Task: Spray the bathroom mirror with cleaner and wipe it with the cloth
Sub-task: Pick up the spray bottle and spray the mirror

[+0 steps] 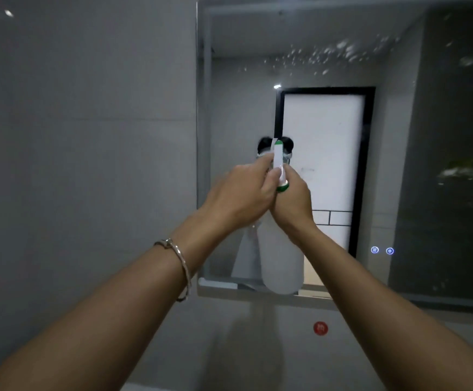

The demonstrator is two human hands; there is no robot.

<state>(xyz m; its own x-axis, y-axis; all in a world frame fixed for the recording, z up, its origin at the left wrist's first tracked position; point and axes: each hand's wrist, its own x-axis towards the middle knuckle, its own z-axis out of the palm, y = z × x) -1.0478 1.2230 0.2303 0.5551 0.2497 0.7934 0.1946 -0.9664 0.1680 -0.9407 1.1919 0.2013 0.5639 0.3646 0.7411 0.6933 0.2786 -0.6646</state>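
Both hands up at chest height, close together before the mirror [399,142]. Left hand [243,193] curled round the sprayer head, fingers at the trigger side; right hand [294,201] grips the neck of the spray bottle [282,263]. White bottle hangs below the hands, across the mirror's lower edge. Droplets [342,49] speckle the upper glass. Bracelet [183,263] on left wrist. Red sticker [320,328] on wall beneath the mirror.
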